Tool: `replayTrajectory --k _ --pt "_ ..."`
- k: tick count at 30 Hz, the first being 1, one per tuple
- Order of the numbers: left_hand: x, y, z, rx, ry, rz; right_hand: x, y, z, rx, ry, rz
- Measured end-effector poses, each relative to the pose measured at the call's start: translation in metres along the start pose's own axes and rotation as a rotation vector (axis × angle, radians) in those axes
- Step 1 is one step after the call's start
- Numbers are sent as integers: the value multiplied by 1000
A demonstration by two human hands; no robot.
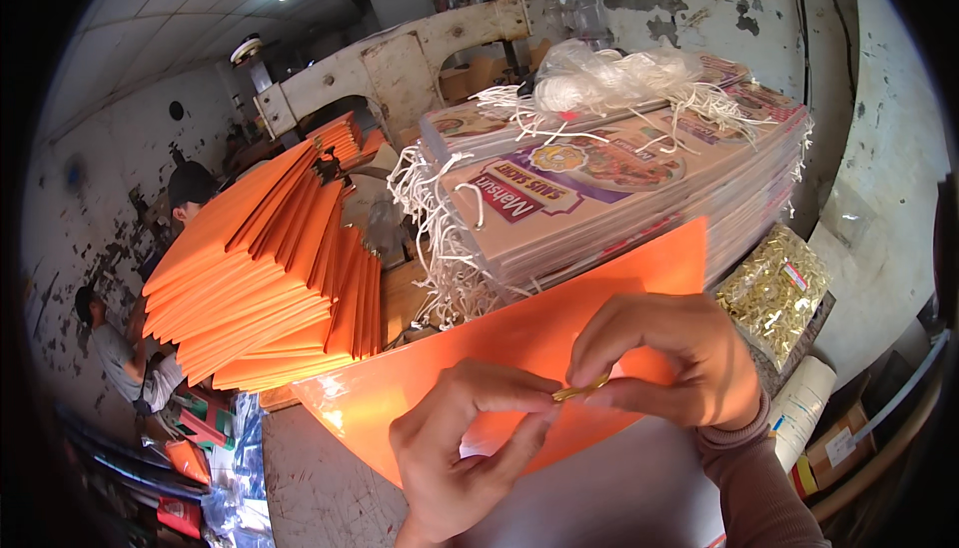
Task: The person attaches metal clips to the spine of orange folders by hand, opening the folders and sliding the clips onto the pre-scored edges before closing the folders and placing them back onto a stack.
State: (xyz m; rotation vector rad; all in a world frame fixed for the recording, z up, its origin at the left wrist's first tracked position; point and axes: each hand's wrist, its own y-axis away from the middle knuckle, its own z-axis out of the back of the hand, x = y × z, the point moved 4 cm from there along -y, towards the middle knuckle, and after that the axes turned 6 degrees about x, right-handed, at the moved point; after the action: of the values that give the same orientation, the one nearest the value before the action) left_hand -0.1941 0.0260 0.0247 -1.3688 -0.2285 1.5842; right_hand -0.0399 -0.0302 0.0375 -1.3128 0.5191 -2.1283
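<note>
Bridging left grip and right grip is a golden piece.

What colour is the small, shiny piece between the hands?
The small, shiny piece is gold-coloured, in the head view.

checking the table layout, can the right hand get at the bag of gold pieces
Probably yes: nothing visibly separates the right hand from the bag, though that hand pinches a small gold item.

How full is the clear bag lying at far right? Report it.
Full or nearly so: small gold pieces show through most of the clear bag.
</note>
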Motion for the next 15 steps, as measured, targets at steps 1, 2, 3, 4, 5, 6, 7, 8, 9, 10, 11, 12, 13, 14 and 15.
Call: replayTrajectory --k 1,2,3,4,5,6,7,8,9,10,11,12,13,14,15 --pt "4 -3 -2 18 29 -10 0 5 10 -73 79 9" --pt "8 -5 0 -8 -121 -66 0 11 21 -145 160 16" --pt "12 -7 3 -36 -268 -123 3 21 35 -254 101 -119" --pt "-11 3 26 -101 -505 -86 15 22 37 -234 73 -73" --pt "-12 4 37 -166 -592 -71 16 29 52 -288 180 -118" --pt "-14 6 47 -263 -615 -13 17 34 64 -340 284 -160" --pt "-16 7 58 -312 -655 10 15 36 72 -343 288 -163" --pt "-20 9 69 -335 -709 38 10 38 81 -401 430 -206" --pt "-4 3 71 -343 -662 49 3 45 92 -472 603 -286" --pt "13 -1 71 -351 -619 62 -4 50 100 -486 629 -320" --pt "16 0 79 -347 -625 58 -9 50 104 -502 693 -385" --pt "18 0 86 -338 -683 61 -14 50 108 -518 756 -451" --pt "18 3 92 -333 -746 65 -18 48 110 -520 722 -419" --pt "17 5 97 -333 -754 63 -19 47 113 -522 715 -415" --pt "20 6 100 -293 -735 162 -22 46 116 -471 687 -441"
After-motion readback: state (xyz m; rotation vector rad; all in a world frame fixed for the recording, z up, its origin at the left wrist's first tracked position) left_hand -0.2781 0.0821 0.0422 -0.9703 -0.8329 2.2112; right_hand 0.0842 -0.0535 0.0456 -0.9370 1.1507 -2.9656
